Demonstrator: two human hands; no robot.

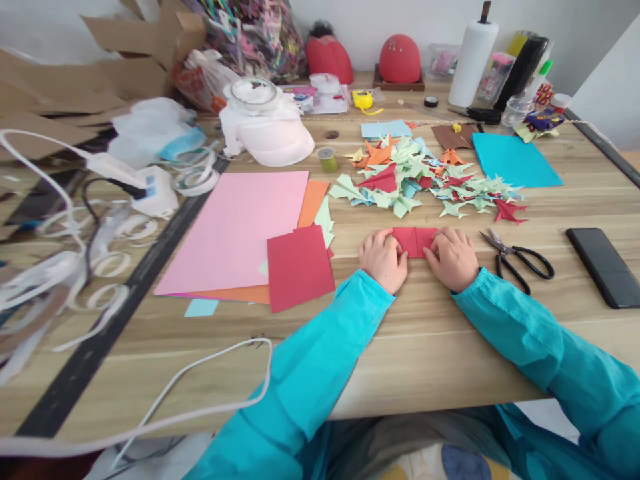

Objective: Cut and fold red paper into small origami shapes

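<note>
A small folded red paper (415, 243) lies flat on the wooden table, creased down its middle. My left hand (383, 260) grips its left end, fingers bent and closed over the edge. At the opposite end my right hand (453, 259) holds the paper the same way, thumb and fingers together. Just beyond the hands spreads a pile of folded paper shapes (400, 177), mostly pale green, with red, orange and blue ones. To the left, a larger red sheet (301, 268) overlaps a big pink sheet (240, 227).
Black-handled pliers (517, 257) and a phone (607, 267) lie right of my hands. A turquoise sheet (517, 160) rests behind the pile. A white cable (200, 363) loops over the front left. A spool (327, 160) and a white cloth-like bundle (270, 130) stand farther back.
</note>
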